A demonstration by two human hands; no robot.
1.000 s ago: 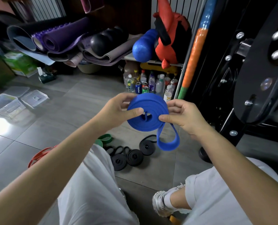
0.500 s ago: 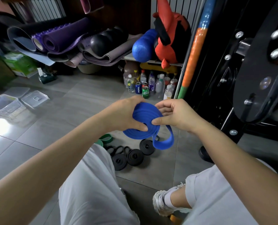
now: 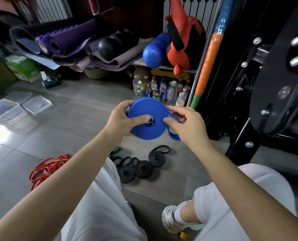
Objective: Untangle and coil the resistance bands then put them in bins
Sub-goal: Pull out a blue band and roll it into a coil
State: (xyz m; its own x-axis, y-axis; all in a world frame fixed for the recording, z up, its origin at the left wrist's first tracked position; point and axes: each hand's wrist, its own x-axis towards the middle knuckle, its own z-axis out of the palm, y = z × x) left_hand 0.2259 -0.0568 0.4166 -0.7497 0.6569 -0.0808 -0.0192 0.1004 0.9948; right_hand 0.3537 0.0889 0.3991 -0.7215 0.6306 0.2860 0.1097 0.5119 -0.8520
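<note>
A wide blue resistance band point(image 3: 149, 126) is wound into a flat coil in front of me, held above the floor. My left hand point(image 3: 120, 121) grips its left side, thumb pressed near the centre hole. My right hand point(image 3: 188, 126) pinches the right side, where a short loose tail hangs down. Three coiled black bands point(image 3: 142, 166) lie on the tiles below. A tangle of red bands point(image 3: 46, 168) lies at the lower left. A green band point(image 3: 115, 150) peeks out beside my left knee. Clear plastic bins point(image 3: 4, 111) stand at the far left.
Two bin lids point(image 3: 37, 104) lie by the bins. Rolled yoga mats point(image 3: 61, 41), a blue roller and a red bag fill a shelf at the back. Bottles and cans point(image 3: 160, 92) crowd the floor under it. A black weight machine point(image 3: 269, 80) stands close on the right.
The coil has turned to face me flat again and grown; the hanging loop has shortened to a small tail. Both hands rose slightly while winding.
</note>
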